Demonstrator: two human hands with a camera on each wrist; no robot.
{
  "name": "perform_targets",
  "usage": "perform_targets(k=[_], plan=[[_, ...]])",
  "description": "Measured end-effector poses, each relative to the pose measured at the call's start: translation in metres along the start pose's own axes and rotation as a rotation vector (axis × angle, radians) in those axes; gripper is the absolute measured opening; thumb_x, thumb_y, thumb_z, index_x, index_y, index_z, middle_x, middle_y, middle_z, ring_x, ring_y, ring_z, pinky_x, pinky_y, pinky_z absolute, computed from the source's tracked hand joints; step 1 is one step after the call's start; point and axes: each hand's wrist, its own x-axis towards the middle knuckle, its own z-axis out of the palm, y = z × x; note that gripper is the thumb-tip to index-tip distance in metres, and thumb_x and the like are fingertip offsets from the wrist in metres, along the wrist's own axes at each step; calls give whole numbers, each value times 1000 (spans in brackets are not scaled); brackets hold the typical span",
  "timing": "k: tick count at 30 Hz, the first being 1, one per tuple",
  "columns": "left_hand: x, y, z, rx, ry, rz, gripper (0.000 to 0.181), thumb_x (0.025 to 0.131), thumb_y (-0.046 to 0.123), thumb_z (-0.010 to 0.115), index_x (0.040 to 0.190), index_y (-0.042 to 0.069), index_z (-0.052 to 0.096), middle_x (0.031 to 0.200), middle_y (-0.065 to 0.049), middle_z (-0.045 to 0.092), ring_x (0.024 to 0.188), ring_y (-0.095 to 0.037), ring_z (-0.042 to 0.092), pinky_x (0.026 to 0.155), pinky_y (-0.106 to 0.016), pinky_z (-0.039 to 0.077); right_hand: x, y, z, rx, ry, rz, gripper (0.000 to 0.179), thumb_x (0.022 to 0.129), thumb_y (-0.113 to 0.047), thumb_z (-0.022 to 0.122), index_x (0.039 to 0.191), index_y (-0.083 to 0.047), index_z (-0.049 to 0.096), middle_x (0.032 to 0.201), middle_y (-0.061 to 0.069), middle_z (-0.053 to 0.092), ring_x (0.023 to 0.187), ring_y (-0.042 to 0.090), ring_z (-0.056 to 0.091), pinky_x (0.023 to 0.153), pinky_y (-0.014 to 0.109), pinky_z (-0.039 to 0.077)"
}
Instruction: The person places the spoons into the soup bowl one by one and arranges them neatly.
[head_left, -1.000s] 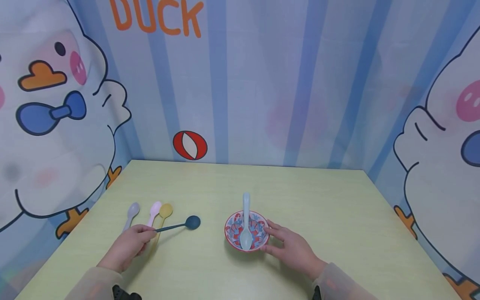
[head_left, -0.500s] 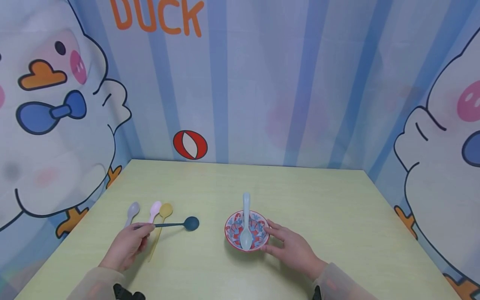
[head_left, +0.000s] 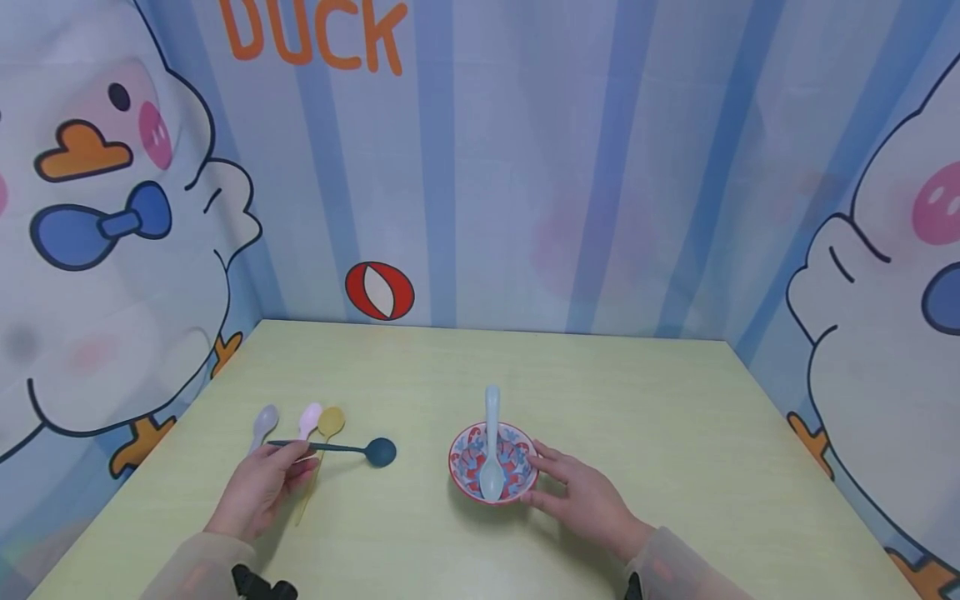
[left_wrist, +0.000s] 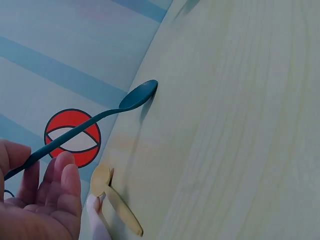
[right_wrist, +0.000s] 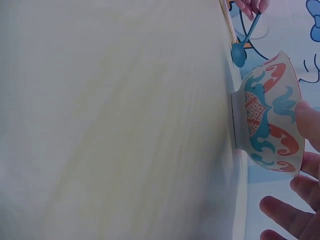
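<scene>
My left hand (head_left: pixel 258 490) pinches the handle of a dark teal spoon (head_left: pixel 380 452) between thumb and fingertips. In the left wrist view that spoon is raised over the table, its bowl end pointing away from the hand. A red, white and blue patterned bowl (head_left: pixel 467 458) stands upright on the table, with a pale blue spoon (head_left: pixel 492 479) leaning in it. My right hand (head_left: pixel 588 504) holds the bowl's right side, thumb and fingers at its rim. Below the teal spoon lie a yellow spoon (head_left: pixel 331 422) and a pink spoon (head_left: pixel 310 419), partly hidden by the left hand.
A lavender spoon (head_left: pixel 265 421) lies farthest left, its handle end behind the left hand. The pale wooden table (head_left: pixel 615 392) meets a blue striped backdrop (head_left: pixel 510 167) printed with ducks at its back and sides.
The teal spoon has swung slightly and shifted a little left, and its handle end now shows past the left fingers. The right hand and the bowl stay in place.
</scene>
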Motion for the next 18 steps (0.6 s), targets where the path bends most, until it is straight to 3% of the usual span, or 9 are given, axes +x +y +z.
perform_targets(k=[8, 18], plan=[[1, 0, 1, -74, -39, 13, 22, 101, 21, 50, 113, 4, 41, 90, -1, 68, 87, -12, 68, 85, -28, 52, -1, 0, 0, 0, 2, 2, 62, 83, -49, 70, 133, -14, 59, 147, 0, 44, 131, 31, 44, 100, 52, 40], [4, -4, 4, -112, 4, 25, 26, 103, 23, 44, 120, 4, 40, 98, -2, 63, 89, -13, 69, 83, -29, 53, 0, 2, 1, -1, 6, 0, 62, 82, -49, 70, 133, -14, 59, 147, -3, 45, 132, 30, 44, 100, 52, 40]])
